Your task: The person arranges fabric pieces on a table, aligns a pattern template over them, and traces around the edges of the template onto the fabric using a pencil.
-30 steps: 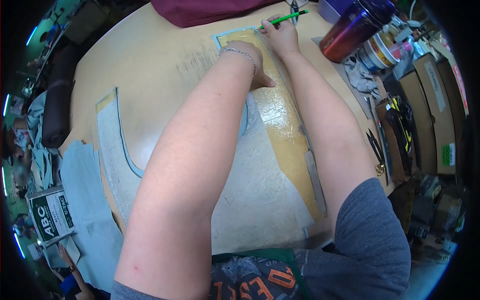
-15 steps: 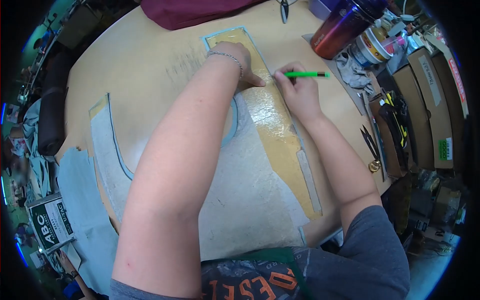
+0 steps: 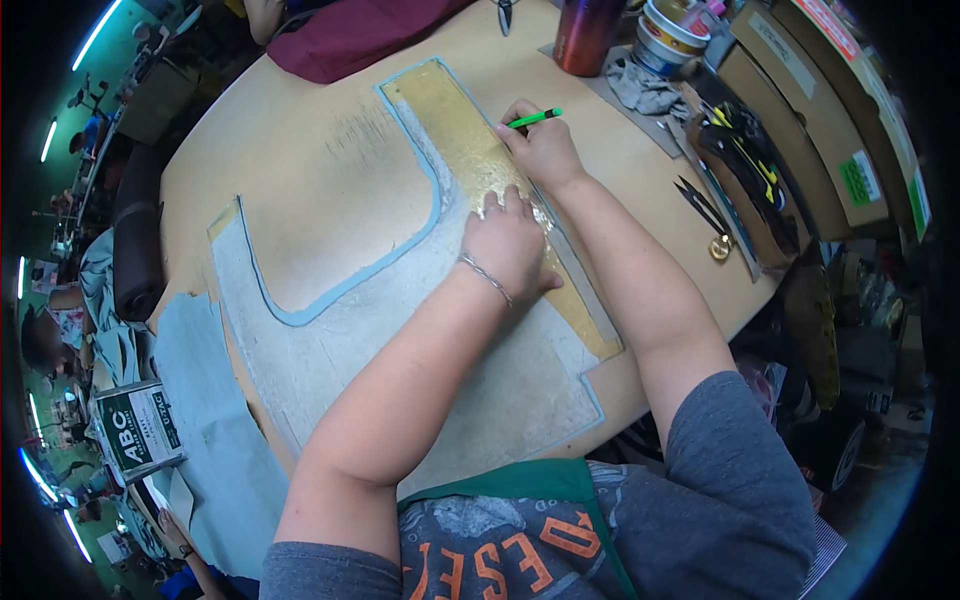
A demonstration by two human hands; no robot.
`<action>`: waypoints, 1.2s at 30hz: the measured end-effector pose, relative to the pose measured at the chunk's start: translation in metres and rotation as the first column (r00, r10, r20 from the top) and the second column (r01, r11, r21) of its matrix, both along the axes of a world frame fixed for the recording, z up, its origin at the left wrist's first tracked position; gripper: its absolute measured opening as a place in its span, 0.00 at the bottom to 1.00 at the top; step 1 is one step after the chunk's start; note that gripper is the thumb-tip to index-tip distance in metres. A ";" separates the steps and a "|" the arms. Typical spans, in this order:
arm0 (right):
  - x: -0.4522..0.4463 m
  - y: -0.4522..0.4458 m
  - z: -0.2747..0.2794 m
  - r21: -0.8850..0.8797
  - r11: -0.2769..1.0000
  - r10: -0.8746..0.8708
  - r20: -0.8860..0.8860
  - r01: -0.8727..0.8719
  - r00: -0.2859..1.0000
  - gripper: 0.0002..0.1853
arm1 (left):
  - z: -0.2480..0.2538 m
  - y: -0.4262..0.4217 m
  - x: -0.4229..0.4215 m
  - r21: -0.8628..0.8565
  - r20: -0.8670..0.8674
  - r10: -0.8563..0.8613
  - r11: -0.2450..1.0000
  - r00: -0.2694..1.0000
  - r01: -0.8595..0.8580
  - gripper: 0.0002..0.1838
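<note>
Nearest: lower edge of a large, flat, grey U-shaped sheet (image 3: 510, 390), lying on a pale wooden table (image 3: 320, 200) just in front of the wearer. Its lower right corner has a notch, with the table's rim near.

Mid-sheet: left hand (image 3: 505, 240) lies flat, fingers spread, pressing on a glossy yellow strip (image 3: 440, 110) along the sheet's right arm. Beyond it, right hand (image 3: 548, 158) pinches a short bright-green pencil (image 3: 535, 118), its point at the arm's outer edge; contact too fine to tell.

Progress, as judged: under way, not finished. Sheet laid out and held down, pencil at the edge. Light-blue border (image 3: 434, 200) shows round the inner curve and the arm's top end. Any pencil line is too fine to see, so the length done or left cannot be told. Edge runs on both above and below the pencil.

Room: right forearm has table surface beside it as far as black pointed shears with brass-coloured handles (image 3: 708, 212). Left flank tighter: a pale-blue flexible sheet (image 3: 215, 400) lies just beside. Inside the U, only scuffed wood shows. Far side: crumpled grey cloth (image 3: 645, 88), purple-orange tumbler (image 3: 585, 45), maroon fabric (image 3: 350, 40), all apart from the pencil.
</note>
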State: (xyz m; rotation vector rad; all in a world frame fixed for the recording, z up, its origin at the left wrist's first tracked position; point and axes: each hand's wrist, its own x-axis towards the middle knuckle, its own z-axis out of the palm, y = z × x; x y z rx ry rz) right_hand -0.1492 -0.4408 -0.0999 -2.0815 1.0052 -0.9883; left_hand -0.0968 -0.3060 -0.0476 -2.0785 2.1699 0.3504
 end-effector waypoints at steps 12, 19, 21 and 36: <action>-0.076 0.081 -0.006 -0.032 0.996 -0.076 0.099 0.080 0.992 0.07 | 0.003 -0.007 -0.007 0.138 0.113 -0.007 0.990 0.994 -0.009 0.54; -0.133 0.129 0.003 0.032 0.997 -0.068 -0.007 0.069 0.998 0.07 | 0.004 -0.013 -0.009 0.146 0.141 0.016 0.989 0.990 -0.037 0.48; -0.143 0.140 0.009 0.052 0.998 -0.043 -0.032 0.045 0.999 0.07 | 0.005 -0.007 -0.013 0.140 0.149 0.042 0.988 0.988 -0.064 0.44; -0.197 0.187 0.035 0.167 0.986 0.019 -0.228 0.020 0.973 0.08 | -0.043 0.114 -0.065 -0.403 -0.269 -0.191 0.912 0.944 0.069 0.18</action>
